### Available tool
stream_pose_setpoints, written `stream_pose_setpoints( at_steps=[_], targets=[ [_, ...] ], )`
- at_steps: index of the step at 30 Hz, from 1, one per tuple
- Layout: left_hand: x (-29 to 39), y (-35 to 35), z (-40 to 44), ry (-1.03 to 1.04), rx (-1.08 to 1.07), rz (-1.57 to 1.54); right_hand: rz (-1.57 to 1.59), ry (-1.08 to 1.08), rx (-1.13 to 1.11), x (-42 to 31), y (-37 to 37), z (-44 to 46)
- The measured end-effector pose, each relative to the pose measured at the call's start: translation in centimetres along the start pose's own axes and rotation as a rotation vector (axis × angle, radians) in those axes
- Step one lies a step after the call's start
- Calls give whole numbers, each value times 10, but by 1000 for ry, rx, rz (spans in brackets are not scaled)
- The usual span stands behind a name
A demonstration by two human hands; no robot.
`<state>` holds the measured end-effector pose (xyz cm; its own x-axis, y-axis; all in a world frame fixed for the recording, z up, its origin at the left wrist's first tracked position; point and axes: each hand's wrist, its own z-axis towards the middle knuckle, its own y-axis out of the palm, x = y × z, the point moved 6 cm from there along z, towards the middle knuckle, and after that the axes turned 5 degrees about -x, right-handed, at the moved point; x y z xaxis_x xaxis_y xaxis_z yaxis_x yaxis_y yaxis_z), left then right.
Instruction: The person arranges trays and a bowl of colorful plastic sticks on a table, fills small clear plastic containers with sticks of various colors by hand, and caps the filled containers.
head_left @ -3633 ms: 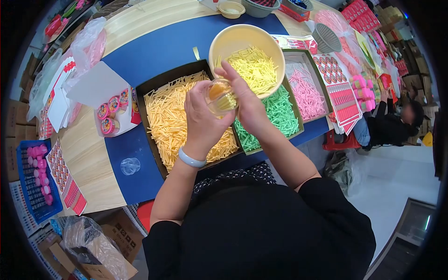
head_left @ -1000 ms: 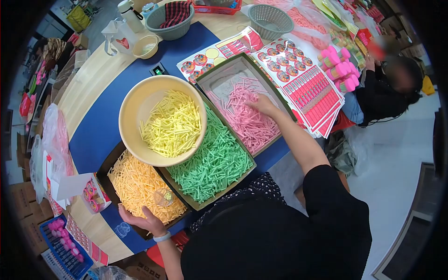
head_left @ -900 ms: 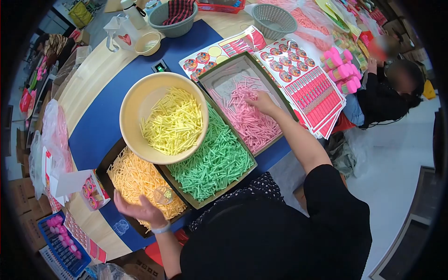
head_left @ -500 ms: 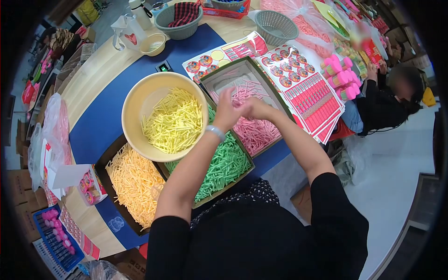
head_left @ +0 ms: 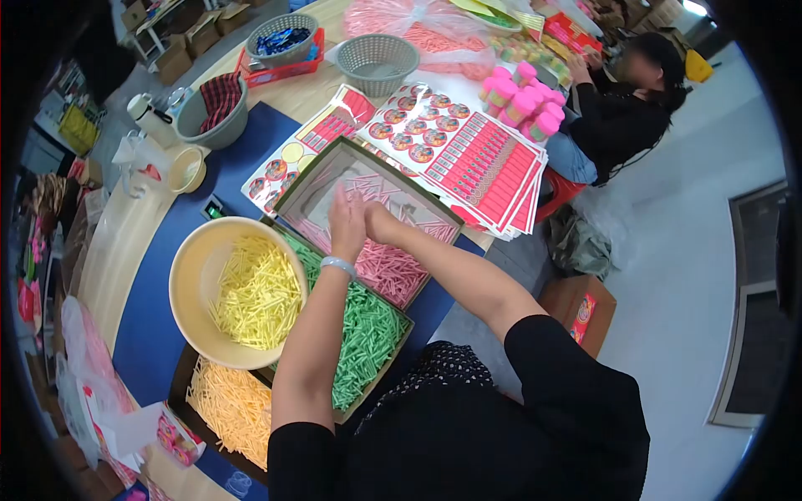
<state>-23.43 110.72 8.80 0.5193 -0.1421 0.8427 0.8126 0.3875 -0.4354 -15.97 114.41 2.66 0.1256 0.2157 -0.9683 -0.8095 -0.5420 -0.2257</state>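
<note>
My left hand (head_left: 346, 224) is over the tray of pink sticks (head_left: 391, 269), its fingers stretched out and pointing to the tray's far side. Close against it is my right hand (head_left: 383, 224), its fingers bent inward and mostly hidden behind the left one. Whether any sticks lie between the two palms I cannot make out. A tray of green sticks (head_left: 365, 338) adjoins the pink one, below my left wrist. To the left stands a cream tub (head_left: 188, 280) holding yellow sticks (head_left: 259, 294).
Orange sticks (head_left: 230, 409) fill a dark box at the lower left. Printed sticker sheets (head_left: 480, 171) lie beyond the tray. Pink-lidded jars (head_left: 522, 98) and a grey basket (head_left: 378, 63) stand farther back. Another person (head_left: 622, 117) sits at the far right.
The whole view has swung, so the table and trays sit farther left and lower. Both hands stay close together over the pink sticks; the left fingers now look straighter.
</note>
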Motion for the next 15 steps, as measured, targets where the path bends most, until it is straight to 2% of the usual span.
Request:
stream_pose_setpoints(
  at_steps=[1,2,3,5,6,10,12,15],
  targets=[
    [2,-1,0,9,-8,-4,-106,57,25,-34,-12,0],
    [-3,-3,-2,-135,-4,-314,-213,116,50,-83,-27,0],
    [-6,-3,-6,-283,-1,-623,-217,115,61,-101,-28,6],
    [-4,5,-15,-593,-1,-1235,375,61,279,-119,-34,16],
    [6,0,-14,-597,-9,-1234,375,64,286,-125,-33,12],
    [41,-13,-22,-885,-1,-1803,225,-54,360,-156,-5,-12],
    [33,-21,-31,-972,42,-1735,620,59,304,-153,5,-21],
    [50,-40,-37,-1000,177,-1633,740,59,209,-179,12,-32]
  ],
)
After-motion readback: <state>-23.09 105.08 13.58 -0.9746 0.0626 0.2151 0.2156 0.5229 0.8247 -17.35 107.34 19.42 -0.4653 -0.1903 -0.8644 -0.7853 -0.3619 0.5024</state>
